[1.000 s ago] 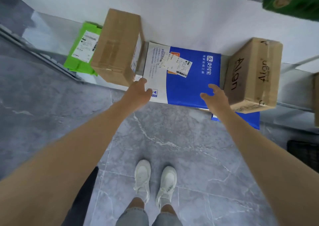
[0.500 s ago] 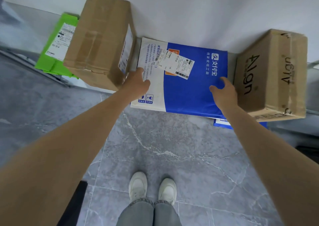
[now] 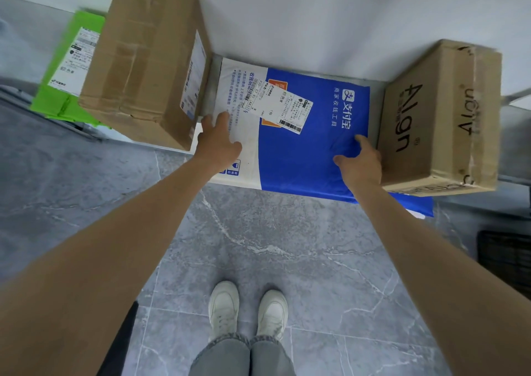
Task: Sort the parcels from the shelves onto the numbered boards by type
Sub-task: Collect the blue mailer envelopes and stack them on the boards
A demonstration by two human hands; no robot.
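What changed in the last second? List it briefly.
The left hand slid forward onto the white end of the blue parcel, the right hand onto its blue end. Nothing is gripped yet. The parcel, the plain box, the Align box and the green parcel stayed put.

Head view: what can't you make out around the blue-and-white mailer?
- Lower blue mailer: head view, mostly covered by the blue-and-white mailer and Align box.
- Green parcel: label blurred, right side behind the tall cardboard box.
- Right hand: grip hidden by its own back.
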